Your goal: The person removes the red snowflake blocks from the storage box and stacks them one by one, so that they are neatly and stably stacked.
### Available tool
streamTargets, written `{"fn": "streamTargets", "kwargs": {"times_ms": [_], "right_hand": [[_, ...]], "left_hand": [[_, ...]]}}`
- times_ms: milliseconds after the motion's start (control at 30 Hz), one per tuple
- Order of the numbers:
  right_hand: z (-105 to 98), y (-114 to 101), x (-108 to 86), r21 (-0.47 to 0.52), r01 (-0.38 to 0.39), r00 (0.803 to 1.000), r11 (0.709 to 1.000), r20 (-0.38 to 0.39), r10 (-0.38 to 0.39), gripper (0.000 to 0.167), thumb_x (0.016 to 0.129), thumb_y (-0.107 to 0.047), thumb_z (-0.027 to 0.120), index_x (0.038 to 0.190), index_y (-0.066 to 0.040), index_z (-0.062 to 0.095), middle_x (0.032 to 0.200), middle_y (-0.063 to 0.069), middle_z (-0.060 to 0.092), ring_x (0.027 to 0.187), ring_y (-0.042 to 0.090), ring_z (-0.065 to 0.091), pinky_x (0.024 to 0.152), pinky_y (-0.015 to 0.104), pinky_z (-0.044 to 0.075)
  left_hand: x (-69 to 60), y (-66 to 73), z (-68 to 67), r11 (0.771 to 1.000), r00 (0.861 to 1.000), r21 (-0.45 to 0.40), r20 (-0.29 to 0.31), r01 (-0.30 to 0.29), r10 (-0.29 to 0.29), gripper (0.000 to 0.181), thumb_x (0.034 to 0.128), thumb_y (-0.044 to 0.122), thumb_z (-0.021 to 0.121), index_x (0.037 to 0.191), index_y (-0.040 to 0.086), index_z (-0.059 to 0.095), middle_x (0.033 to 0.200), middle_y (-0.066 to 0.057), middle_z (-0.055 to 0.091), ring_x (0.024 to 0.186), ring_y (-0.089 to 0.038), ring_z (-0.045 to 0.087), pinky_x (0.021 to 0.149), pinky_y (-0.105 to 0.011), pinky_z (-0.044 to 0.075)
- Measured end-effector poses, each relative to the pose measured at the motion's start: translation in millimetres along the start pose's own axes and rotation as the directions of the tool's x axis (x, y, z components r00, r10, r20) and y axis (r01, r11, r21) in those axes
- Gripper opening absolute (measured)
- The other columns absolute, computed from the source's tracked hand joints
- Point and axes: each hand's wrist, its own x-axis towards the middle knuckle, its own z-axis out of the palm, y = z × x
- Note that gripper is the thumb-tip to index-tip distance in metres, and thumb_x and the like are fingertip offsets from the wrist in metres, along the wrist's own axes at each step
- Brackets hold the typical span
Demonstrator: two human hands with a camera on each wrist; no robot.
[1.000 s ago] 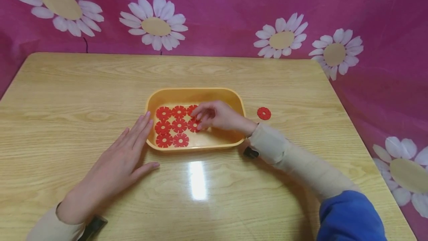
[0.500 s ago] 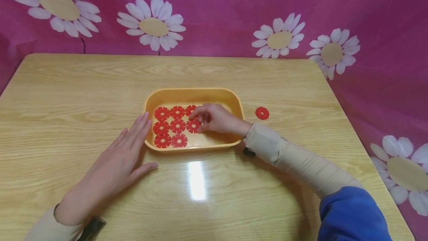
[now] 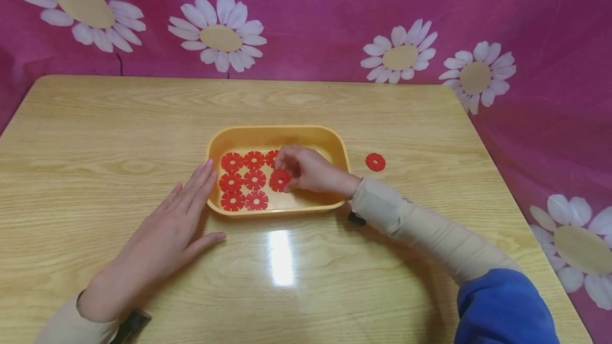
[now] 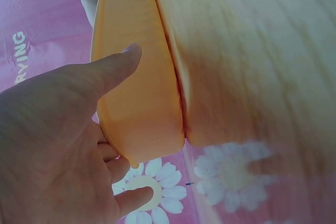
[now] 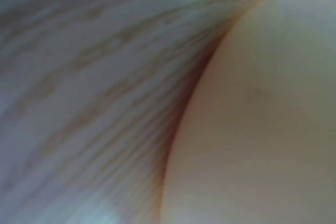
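Note:
My left hand (image 3: 167,227) lies with straight fingers against the left end of a yellow plastic tray (image 3: 277,212). In the left wrist view, the left thumb (image 4: 118,69) extends in front of the outer tray wall (image 4: 142,103). Inside the tray, my right hand (image 3: 315,170) pinches a red notched plastic disc (image 3: 279,180) between thumb and fingers. Several similar flat discs (image 3: 255,179) lie in rows in the tray's left half; the right fingers partly cover one at the back (image 3: 271,158). The right wrist view shows only the tray's outer wall (image 5: 257,119) and the wood.
One more red disc (image 3: 375,162) lies on the wooden table (image 3: 119,137), right of the tray. A pink cloth with white daisies (image 3: 311,25) hangs behind the table and along its right side.
The right fingers have closed on the disc in the middle row, which has shifted slightly right and appears a little raised. My left hand stays at the tray's left end.

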Motion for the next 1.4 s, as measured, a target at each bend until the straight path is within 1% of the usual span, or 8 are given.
{"fn": "streamTargets", "kwargs": {"times_ms": [300,700,867,1000,1067,1167,1300,1400], "right_hand": [[0,0,-0.8,-0.003,0.019,1.000,1.000,-0.018,-0.019,0.032,0.078,0.001,0.081,0.104,-0.006,0.063,0.094,0.004,0.063,0.078,0.017,0.056,0.068,0.025,0.052],[-6,1,-4.1,0.187,-0.014,1.000,0.982,-0.013,0.017,0.035,0.078,0.010,0.077,0.108,-0.003,0.068,0.096,0.007,0.063,0.072,0.018,0.059,0.067,0.028,0.056],[-24,-2,-11.5,0.303,-0.035,0.998,0.952,-0.033,0.047,0.038,0.078,0.017,0.072,0.112,0.001,0.067,0.100,0.012,0.060,0.069,0.021,0.058,0.065,0.028,0.057],[-49,-1,-23.8,0.331,-0.045,0.992,0.943,-0.099,0.082,0.039,0.078,0.014,0.074,0.114,0.001,0.066,0.103,0.014,0.060,0.072,0.023,0.057,0.066,0.025,0.054],[-62,2,-31.8,0.335,-0.051,0.983,0.941,-0.149,0.107,0.040,0.078,0.011,0.077,0.115,0.001,0.066,0.107,0.013,0.061,0.074,0.022,0.057,0.067,0.024,0.053],[-80,12,-47.1,0.355,-0.080,0.961,0.931,-0.221,0.167,0.040,0.080,0.008,0.076,0.117,0.000,0.065,0.112,0.011,0.062,0.076,0.021,0.060,0.066,0.024,0.055],[-103,30,-71.2,0.357,-0.169,0.914,0.919,-0.291,0.281,0.040,0.083,0.003,0.075,0.121,-0.003,0.063,0.116,0.008,0.061,0.078,0.021,0.062,0.068,0.028,0.058],[-114,46,-87.0,0.331,-0.256,0.883,0.908,-0.303,0.359,0.039,0.086,-0.001,0.073,0.123,-0.004,0.062,0.118,0.009,0.059,0.080,0.022,0.062,0.075,0.033,0.060]], "left_hand": [[-0.3,-0.8,0.7,1.000,1.000,0.015,-0.002,-0.007,0.007,0.102,0.0890,0.045,0.070,0.158,0.005,0.006,0.164,-0.006,-0.005,0.150,-0.025,0.006,0.118,-0.053,0.018],[0.7,-0.7,1.5,1.000,1.000,0.027,0.006,-0.005,0.005,0.101,0.0893,0.046,0.069,0.157,0.004,0.007,0.164,-0.008,-0.005,0.149,-0.027,0.005,0.116,-0.056,0.022],[0.8,-0.8,1.2,1.000,1.000,0.031,0.008,-0.005,0.005,0.102,0.0890,0.046,0.069,0.157,0.003,0.008,0.164,-0.009,-0.004,0.149,-0.027,0.005,0.116,-0.056,0.021],[0.8,-0.7,1.2,1.000,1.000,0.029,0.012,-0.001,0.001,0.102,0.0889,0.047,0.069,0.157,0.004,0.007,0.164,-0.008,-0.004,0.149,-0.026,0.005,0.116,-0.055,0.021],[0.8,-0.7,1.2,1.000,1.000,0.031,0.010,-0.004,0.004,0.102,0.0890,0.047,0.069,0.157,0.003,0.008,0.164,-0.009,-0.004,0.149,-0.027,0.005,0.116,-0.056,0.022],[0.4,-0.6,1.4,1.000,1.000,0.029,0.007,-0.006,0.006,0.101,0.0892,0.046,0.069,0.157,0.003,0.008,0.164,-0.008,-0.004,0.150,-0.026,0.005,0.116,-0.055,0.021],[0.1,-0.6,1.5,1.000,1.000,0.022,0.004,-0.009,0.009,0.101,0.0894,0.046,0.069,0.157,0.004,0.007,0.164,-0.008,-0.004,0.150,-0.026,0.005,0.117,-0.054,0.020],[-0.2,-0.6,1.2,1.000,1.000,0.018,0.004,-0.007,0.007,0.101,0.0894,0.046,0.069,0.157,0.004,0.007,0.164,-0.008,-0.004,0.150,-0.026,0.005,0.117,-0.054,0.019]]}}
